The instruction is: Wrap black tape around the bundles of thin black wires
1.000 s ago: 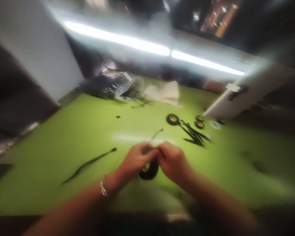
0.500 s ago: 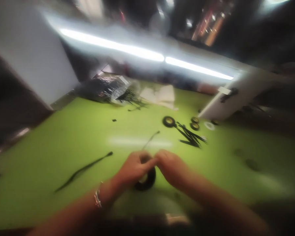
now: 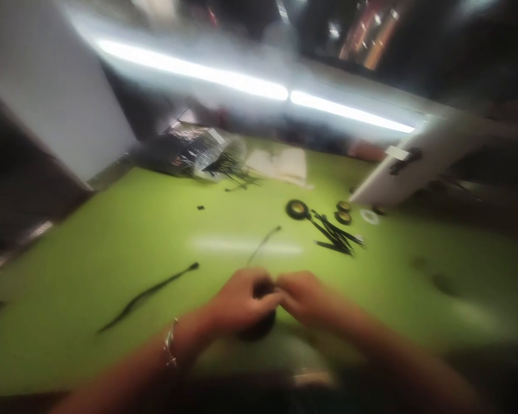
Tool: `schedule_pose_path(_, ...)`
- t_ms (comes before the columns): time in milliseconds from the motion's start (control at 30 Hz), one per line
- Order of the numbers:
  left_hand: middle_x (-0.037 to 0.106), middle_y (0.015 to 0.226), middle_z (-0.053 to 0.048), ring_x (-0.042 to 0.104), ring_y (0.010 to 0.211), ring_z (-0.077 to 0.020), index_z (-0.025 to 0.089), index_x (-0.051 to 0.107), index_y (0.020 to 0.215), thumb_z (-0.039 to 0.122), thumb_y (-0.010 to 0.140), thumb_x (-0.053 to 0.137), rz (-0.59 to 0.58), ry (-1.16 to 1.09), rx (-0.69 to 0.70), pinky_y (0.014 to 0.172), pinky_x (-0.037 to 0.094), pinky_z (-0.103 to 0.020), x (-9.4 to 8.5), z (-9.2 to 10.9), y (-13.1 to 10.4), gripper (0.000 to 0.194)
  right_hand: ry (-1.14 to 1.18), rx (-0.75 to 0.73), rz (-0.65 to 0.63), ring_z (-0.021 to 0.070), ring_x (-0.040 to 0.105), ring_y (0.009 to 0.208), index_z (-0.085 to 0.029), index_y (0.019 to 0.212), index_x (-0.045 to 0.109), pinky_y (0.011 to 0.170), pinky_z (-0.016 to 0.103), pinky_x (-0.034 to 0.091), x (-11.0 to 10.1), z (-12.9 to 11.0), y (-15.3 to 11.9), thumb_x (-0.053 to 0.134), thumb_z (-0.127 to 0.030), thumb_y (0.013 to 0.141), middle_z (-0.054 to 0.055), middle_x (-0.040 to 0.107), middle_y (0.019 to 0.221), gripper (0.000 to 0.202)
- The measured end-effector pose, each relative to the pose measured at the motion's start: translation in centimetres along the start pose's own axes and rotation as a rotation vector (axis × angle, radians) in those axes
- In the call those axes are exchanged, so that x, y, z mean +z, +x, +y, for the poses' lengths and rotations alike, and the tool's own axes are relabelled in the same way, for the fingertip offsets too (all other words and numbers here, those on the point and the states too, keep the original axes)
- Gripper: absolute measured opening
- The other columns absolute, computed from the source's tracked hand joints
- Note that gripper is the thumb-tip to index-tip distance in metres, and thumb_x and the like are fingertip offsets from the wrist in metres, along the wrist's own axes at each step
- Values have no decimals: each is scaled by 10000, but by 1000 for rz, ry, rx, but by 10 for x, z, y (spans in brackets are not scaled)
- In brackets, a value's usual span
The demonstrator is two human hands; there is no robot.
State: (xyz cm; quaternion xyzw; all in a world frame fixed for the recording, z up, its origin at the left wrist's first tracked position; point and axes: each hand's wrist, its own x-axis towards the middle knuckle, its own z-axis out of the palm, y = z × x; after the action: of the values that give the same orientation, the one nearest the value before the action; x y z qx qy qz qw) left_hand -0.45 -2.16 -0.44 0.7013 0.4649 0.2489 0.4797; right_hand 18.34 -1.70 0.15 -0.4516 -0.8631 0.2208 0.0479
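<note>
My left hand [image 3: 246,299] is closed round a black tape roll [image 3: 259,330] near the front of the green table. My right hand [image 3: 300,296] meets it at the fingertips, its fingers pinched together; what they hold is hidden. A thin dark cable [image 3: 265,241] extends away from my left hand. Farther left lies another black cable [image 3: 149,294] with a small connector at its end.
A black roll [image 3: 297,210] lies beside a bunch of black strips [image 3: 336,234]. Two smaller rolls [image 3: 342,217] and a white ring [image 3: 369,216] are behind. A plastic bag [image 3: 190,152] with dark cables and white paper [image 3: 285,164] sit at the back.
The tape roll has tilted and now shows less of its centre hole under my left hand. Both hands have shifted slightly, still meeting at the fingertips.
</note>
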Motion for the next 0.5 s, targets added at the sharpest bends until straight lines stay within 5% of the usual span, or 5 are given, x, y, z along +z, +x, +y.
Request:
schedule_pose_path(167,587,587,20,539,463,-121,162,605,826,380,696,676,-290,-232,-205,441,406,-221,-5,-2,2,264,111,-167,46,75,386,544,-184,681,505,538,213,276,15,13,-12,433,-331,927,-30,514,614,295)
schedule_pose_path(333,531,529,44,501,422,-111,177,584,776,214,618,647,-304,-375,-308,414,387,-218,20,-8,-4,174,314,-205,92,77,401,519,-197,652,478,528,214,315,25,11,-31,374,-324,938,-34,450,571,330)
schedule_pose_path(500,561,633,20,511,560,-124,245,629,734,290,651,674,-298,-390,-114,482,369,-227,43,-6,-33,104,381,-231,-67,101,395,446,-240,613,500,449,240,334,35,12,-60,435,-394,893,-23,421,513,326)
